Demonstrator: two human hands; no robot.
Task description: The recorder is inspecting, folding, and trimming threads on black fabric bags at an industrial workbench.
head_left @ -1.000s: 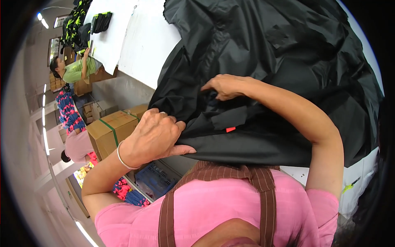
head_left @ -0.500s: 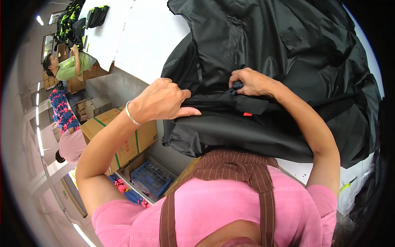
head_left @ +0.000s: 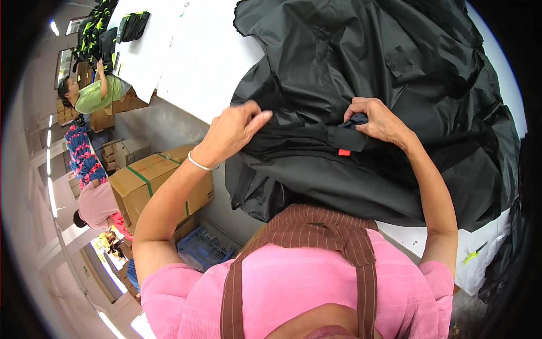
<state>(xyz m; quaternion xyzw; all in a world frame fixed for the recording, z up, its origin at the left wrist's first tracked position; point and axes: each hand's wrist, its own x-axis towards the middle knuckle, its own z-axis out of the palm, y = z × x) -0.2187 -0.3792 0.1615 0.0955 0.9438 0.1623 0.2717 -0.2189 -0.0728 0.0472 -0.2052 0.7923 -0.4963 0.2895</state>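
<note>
A large black garment of smooth, shiny fabric (head_left: 361, 195) lies spread and rumpled over the white table. My right hand (head_left: 381, 118) is closed in a pinch on a small dark navy bit of cloth (head_left: 355, 120) at a fold across the garment. Just beside that pinch are a black flap (head_left: 346, 138) and a small red tag (head_left: 344, 152). Over the garment's left edge is my left hand (head_left: 234, 131), a white bangle on its wrist. Its thumb stands out from loosely bent, slightly blurred fingers, with no cloth visible between them.
Yellow-green thread snips (head_left: 474, 253) lie on the table (head_left: 197, 62) at the right. Below its left edge stand a cardboard box (head_left: 161, 178) and a blue crate (head_left: 204, 248). Two people work at the far left, one in green (head_left: 99, 96), near piles of black-and-lime goods (head_left: 132, 26).
My right hand has moved right with the pinched navy cloth, and the flap and red tag shifted slightly right. My left hand has turned, its thumb swinging upward off the fold.
</note>
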